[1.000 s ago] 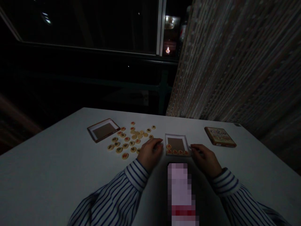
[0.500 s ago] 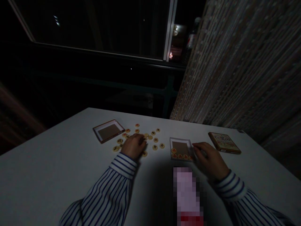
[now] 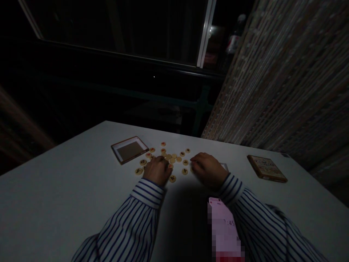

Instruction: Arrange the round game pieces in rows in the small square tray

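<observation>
Round Chinese chess pieces [image 3: 173, 155] lie scattered mid-table, some with red marks, some with dark marks, a few blank side up. My left hand [image 3: 158, 170] rests low among them, fingers bent together. At its thumb and fingertips shows a red-marked Chinese chess piece [image 3: 170, 166], seemingly pinched. My right hand [image 3: 208, 169] reaches in from the right, fingers loosely bent and apart, its tips beside a dark-marked piece [image 3: 185, 162]. Behind that hand only a corner of the clear plastic tray [image 3: 224, 166] shows; the tray's contents are hidden.
An open box half [image 3: 120, 161] with a brown rim lies left of the pieces. A closed-looking printed box [image 3: 267, 169] sits at the right. A phone [image 3: 225, 225] lies at the near edge. Beyond the white table [image 3: 68, 174] are a string curtain [image 3: 261, 72] and dark window.
My right hand has moved left from the plastic tray's right side to the pieces, now covering most of the tray. A red-marked piece now shows at my left fingertips. The view has shifted slightly.
</observation>
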`<state>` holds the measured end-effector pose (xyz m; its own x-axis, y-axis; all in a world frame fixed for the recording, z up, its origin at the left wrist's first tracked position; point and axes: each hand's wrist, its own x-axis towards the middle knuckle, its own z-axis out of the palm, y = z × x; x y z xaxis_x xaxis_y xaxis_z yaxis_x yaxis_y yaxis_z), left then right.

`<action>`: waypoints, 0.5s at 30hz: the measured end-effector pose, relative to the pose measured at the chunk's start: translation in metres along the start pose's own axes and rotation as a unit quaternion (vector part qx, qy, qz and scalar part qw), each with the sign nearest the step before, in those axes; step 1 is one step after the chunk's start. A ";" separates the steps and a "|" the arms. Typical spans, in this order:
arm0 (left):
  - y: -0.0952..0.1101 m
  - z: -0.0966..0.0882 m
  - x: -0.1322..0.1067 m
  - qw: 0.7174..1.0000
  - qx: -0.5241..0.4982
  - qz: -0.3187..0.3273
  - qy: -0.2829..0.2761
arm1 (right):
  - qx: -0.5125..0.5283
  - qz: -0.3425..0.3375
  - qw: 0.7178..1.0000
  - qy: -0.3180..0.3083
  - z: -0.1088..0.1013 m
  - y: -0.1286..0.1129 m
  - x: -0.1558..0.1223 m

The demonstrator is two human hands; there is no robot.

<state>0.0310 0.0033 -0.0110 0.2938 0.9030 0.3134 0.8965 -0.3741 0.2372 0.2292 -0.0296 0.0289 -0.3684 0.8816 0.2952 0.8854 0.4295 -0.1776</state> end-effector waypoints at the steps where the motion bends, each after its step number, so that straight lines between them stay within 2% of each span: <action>1: 0.001 0.000 0.000 1.000 0.003 -0.005 0.001 | -0.005 -0.004 1.000 -0.014 0.004 -0.002 0.005; 6: 0.001 0.004 0.000 1.000 0.010 0.002 0.005 | -0.031 -0.030 0.997 -0.069 0.018 -0.005 0.023; 15: -0.002 0.011 0.002 1.000 0.016 -0.004 0.017 | -0.054 -0.040 0.993 -0.101 0.024 -0.009 0.030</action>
<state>0.0336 0.0076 -0.0208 0.2748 0.8982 0.3431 0.9095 -0.3586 0.2103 0.2034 -0.0022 0.0166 -0.4778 0.8718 0.1077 0.8726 0.4852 -0.0559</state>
